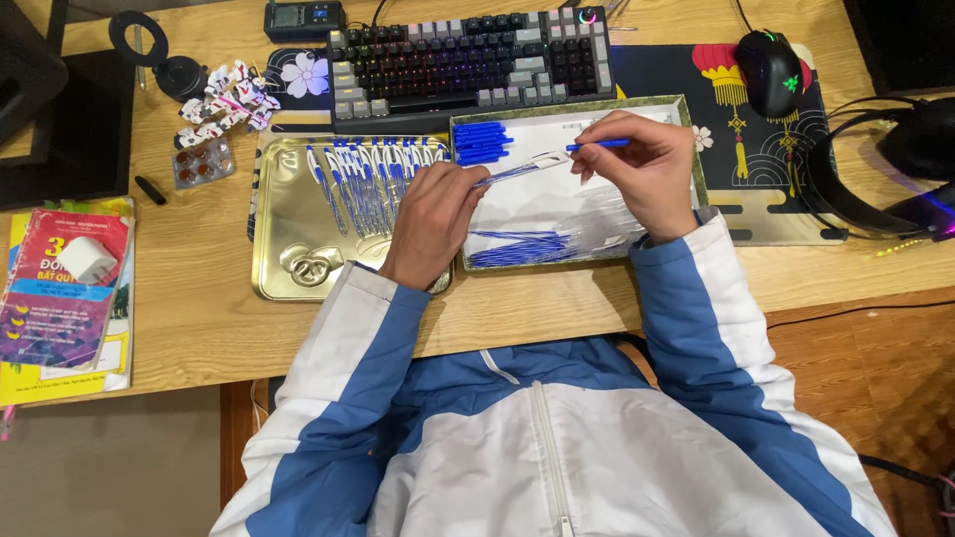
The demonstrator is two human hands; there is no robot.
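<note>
My left hand (430,221) pinches one end of a clear pen barrel (519,170) with a blue refill inside, held above the trays. My right hand (642,167) grips a blue pen cap (601,144) at the barrel's other end. Below the hands a white-lined tray (696,149) holds a stack of blue caps (481,141), a bundle of blue refills (519,248) and clear barrels (607,224). To its left a gold metal tray (288,214) carries a row of several assembled pens (370,174).
A keyboard (468,55) lies behind the trays on a dark desk mat (756,149), with a black mouse (768,70) at the right. Headphones (885,169) rest at the far right. Books (65,298), a pill blister (202,162) and a small toy figure (227,102) lie left.
</note>
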